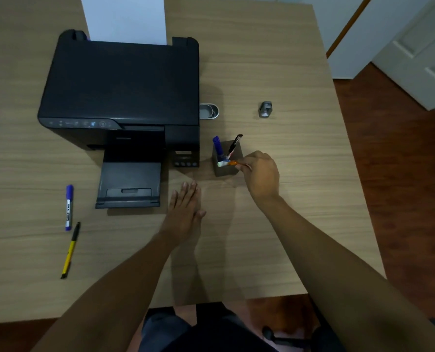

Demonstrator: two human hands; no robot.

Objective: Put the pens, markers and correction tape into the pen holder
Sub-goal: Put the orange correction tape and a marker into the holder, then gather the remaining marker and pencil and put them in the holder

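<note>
A dark square pen holder stands on the desk right of the printer. A blue marker and a black pen stick up out of it. My right hand pinches an orange pen with a white tip, lying across the holder's front rim. Flat on the desk, fingers together and empty, rests my left hand. At the left lie a second blue marker and a yellow-and-black pen. No correction tape is clearly visible.
A black printer with white paper in its rear feed fills the desk's left middle; its output tray juts forward. A small metal tin sits beside it. A grey object lies at the right. The desk edge drops to wooden floor.
</note>
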